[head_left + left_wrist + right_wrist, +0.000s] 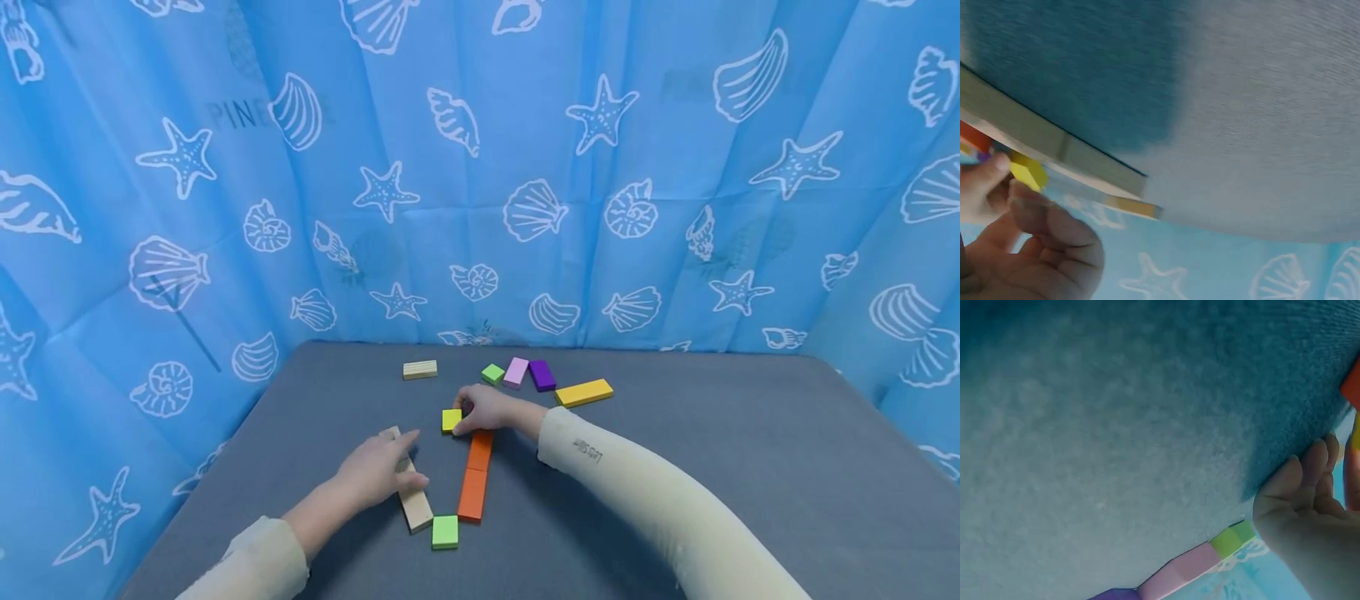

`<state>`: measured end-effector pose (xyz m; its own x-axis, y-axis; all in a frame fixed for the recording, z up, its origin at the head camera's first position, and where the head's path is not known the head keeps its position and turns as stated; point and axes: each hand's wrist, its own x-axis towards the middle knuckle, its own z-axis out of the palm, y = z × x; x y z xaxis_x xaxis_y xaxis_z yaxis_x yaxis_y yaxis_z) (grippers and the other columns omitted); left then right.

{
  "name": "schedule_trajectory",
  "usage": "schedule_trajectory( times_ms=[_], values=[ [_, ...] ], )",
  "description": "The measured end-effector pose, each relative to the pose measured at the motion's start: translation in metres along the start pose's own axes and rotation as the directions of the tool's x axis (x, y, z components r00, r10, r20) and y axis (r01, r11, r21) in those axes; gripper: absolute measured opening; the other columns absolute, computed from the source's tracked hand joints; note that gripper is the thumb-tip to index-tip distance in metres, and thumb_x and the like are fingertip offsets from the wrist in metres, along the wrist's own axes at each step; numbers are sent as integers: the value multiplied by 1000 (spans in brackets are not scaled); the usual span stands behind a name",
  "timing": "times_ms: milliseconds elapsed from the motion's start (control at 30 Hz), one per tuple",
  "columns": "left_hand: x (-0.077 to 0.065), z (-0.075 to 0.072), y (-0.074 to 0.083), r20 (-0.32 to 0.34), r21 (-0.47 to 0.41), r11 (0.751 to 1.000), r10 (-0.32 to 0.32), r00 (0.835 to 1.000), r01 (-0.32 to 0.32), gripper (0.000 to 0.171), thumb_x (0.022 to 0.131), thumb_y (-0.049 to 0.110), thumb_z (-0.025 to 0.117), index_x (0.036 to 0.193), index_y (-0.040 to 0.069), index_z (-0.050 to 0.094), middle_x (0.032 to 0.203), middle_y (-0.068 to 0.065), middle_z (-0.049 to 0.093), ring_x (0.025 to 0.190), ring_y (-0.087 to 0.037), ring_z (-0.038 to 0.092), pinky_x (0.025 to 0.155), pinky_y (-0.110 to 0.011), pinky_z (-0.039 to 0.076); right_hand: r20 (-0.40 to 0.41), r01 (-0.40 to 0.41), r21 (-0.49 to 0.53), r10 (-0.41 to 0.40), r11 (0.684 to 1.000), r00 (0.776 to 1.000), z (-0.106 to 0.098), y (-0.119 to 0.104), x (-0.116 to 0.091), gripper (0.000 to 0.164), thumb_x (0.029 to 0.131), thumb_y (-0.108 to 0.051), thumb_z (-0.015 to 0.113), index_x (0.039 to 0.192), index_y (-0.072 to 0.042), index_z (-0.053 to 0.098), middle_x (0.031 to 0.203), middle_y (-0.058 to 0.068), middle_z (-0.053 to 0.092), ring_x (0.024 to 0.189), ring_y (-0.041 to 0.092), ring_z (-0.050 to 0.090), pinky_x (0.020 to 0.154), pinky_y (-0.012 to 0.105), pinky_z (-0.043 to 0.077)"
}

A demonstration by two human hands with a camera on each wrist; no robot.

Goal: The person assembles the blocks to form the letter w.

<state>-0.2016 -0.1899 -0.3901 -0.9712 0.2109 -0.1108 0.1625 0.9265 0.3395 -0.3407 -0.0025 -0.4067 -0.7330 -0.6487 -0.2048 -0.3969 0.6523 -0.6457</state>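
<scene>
Yellow square block (452, 421), pinched by the right hand (486, 407), appears mid-placement; the left hand (371, 472), loosely spread, grips nothing; next move likely calls for alignment, then release

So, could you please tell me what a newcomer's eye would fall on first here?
Probably the bright blue seashell-print curtain behind the gray table. The small yellow block pinched in the right hand, near the far end of the orange blocks laid end to end, might come next.
</scene>
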Motion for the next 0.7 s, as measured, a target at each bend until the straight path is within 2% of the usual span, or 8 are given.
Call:
schedule_trajectory(
  times_ms=[133,233,333,467,700],
  values=[
    [3,5,15,46,-8,994,106,993,-106,66,85,40,73,140,10,54,115,-17,62,96,-29,61,81,-48,51,-76,-79,160,92,984,993,-6,3,-6,16,86,-5,74,96,-4,61,91,5,59,82,18,54,75,30,49],
    [7,10,26,93,14,986,167,982,-169,67,86,44,69,143,14,51,117,-17,61,100,-31,61,82,-49,51,-118,-141,288,181,947,976,-10,8,-13,13,87,-4,71,97,-2,63,86,6,62,77,17,57,71,29,50],
    [12,16,37,131,44,982,179,975,-186,69,87,50,66,145,18,49,125,-19,59,109,-34,59,88,-50,49,-133,-186,378,252,907,959,-15,14,-23,18,89,-5,69,105,1,64,84,7,63,73,16,59,69,30,51],
    [17,20,46,151,83,981,164,975,-178,69,87,53,64,146,20,48,126,-19,58,109,-34,58,90,-49,49,-129,-234,392,305,890,944,-19,21,-39,24,91,-6,68,112,4,65,83,7,63,72,15,59,71,31,54],
    [19,23,51,158,111,979,150,976,-168,66,86,53,65,143,21,52,113,-14,60,92,-26,58,83,-45,50,-108,-281,356,338,891,935,-21,27,-58,19,91,-6,67,108,3,69,82,7,63,71,15,56,69,29,55]
  ],
)
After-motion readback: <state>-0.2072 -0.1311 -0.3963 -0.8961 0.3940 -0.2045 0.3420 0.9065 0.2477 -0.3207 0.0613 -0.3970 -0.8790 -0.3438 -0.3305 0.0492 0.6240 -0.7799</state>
